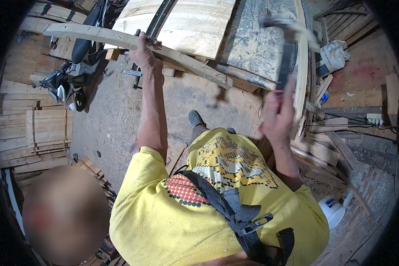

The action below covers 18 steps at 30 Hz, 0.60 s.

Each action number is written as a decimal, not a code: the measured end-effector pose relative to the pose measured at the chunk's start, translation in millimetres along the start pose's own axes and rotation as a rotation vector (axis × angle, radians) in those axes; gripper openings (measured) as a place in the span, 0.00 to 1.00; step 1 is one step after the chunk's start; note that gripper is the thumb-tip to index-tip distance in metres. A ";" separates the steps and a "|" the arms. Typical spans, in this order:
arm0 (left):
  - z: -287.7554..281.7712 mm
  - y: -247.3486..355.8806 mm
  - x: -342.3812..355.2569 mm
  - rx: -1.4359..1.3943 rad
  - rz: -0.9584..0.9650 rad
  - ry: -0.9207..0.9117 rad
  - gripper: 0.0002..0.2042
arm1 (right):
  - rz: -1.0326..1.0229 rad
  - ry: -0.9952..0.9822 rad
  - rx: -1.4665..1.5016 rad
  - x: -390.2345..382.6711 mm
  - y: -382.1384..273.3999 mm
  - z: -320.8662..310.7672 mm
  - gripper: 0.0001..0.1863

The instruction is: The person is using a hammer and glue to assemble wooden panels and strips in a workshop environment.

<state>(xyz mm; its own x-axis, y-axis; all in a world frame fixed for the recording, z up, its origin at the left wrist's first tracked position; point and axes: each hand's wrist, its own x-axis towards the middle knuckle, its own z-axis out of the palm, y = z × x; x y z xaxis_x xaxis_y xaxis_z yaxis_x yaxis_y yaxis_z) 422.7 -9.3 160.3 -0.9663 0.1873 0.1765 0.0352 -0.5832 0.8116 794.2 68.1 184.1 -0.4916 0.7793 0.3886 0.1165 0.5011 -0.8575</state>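
Note:
My right hand (277, 113) is closed around the dark, red-tipped handle of a hammer (287, 60). The hammer is raised at the right of the bench, its head smeared by motion. At the bench's near edge, my left hand (144, 55) is wrapped around the end of a black bar clamp (161, 17); its fingers are partly hidden. The clamp's bar runs away from me across a pale wooden panel (195, 26). A long, slightly curved wooden strip (93, 33) lies across the panel's near edge, passing by my left hand.
A motorbike (66, 84) stands at the left near stacked boards (48, 126). To the right are a long wooden rail (302, 66), a white sack (332, 57), a power strip (374, 119) and scattered offcuts. A white bucket (332, 212) sits at the lower right. A person (66, 215), blurred, is at the lower left.

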 end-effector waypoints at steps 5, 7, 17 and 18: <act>15.4 11.2 0.5 0.009 0.093 -0.041 0.12 | 0.177 -0.487 -0.130 -19.3 30.6 28.7 0.34; 15.9 12.8 2.4 0.003 0.036 0.031 0.13 | 0.257 -0.376 -0.016 -25.7 27.3 26.6 0.34; 21.8 25.8 5.8 -0.072 0.121 -0.039 0.11 | -0.014 -0.237 -0.088 -7.0 24.8 30.7 0.32; 24.8 27.8 -1.4 -0.076 0.117 -0.045 0.11 | 0.038 -0.427 -0.134 -10.2 33.9 31.3 0.31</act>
<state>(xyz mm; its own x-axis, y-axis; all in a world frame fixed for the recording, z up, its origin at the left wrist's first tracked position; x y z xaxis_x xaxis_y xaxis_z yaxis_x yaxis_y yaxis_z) 431.4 -6.2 196.5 -0.9445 0.1487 0.2931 0.1256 -0.6608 0.7400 776.2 65.3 140.5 -0.7938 0.5868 0.1599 0.2379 0.5415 -0.8063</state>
